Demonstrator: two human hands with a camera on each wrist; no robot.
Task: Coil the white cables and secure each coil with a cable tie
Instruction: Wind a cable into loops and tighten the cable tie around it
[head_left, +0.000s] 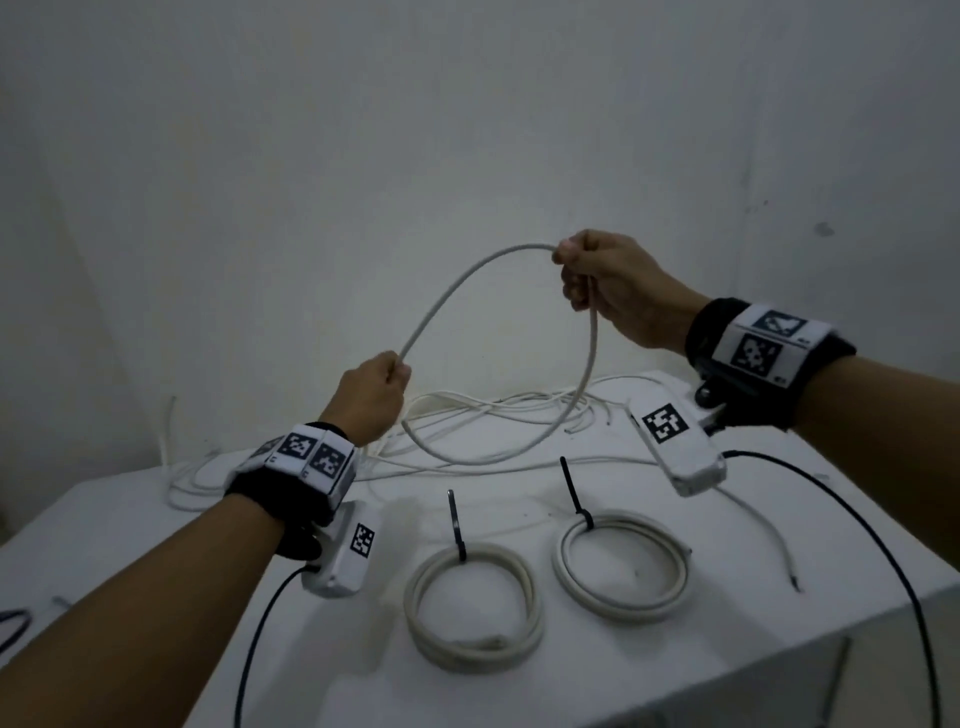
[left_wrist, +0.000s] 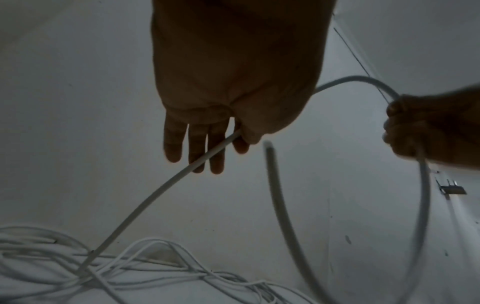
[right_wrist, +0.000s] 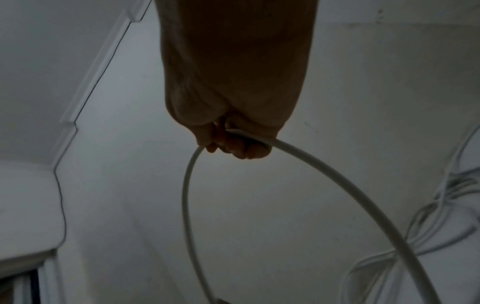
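Both hands hold one white cable (head_left: 467, 280) up in the air as a single big loop above the white table (head_left: 156, 519). My left hand (head_left: 397, 371) pinches it low on the left; in the left wrist view the left hand (left_wrist: 240, 137) has thumb and forefinger on the cable (left_wrist: 155, 195), the other fingers straight. My right hand (head_left: 571, 275) grips the loop's top, higher and to the right, fingers curled round it; the right hand (right_wrist: 233, 144) and cable (right_wrist: 337, 181) show the same. The loop's bottom hangs just over the table.
Two finished coils (head_left: 472, 603) (head_left: 623, 564) lie at the front, each bound with a black cable tie (head_left: 456, 525) (head_left: 576, 493). A tangle of loose white cables (head_left: 493, 410) lies at the back by the wall. Another cable end (head_left: 774, 540) trails right.
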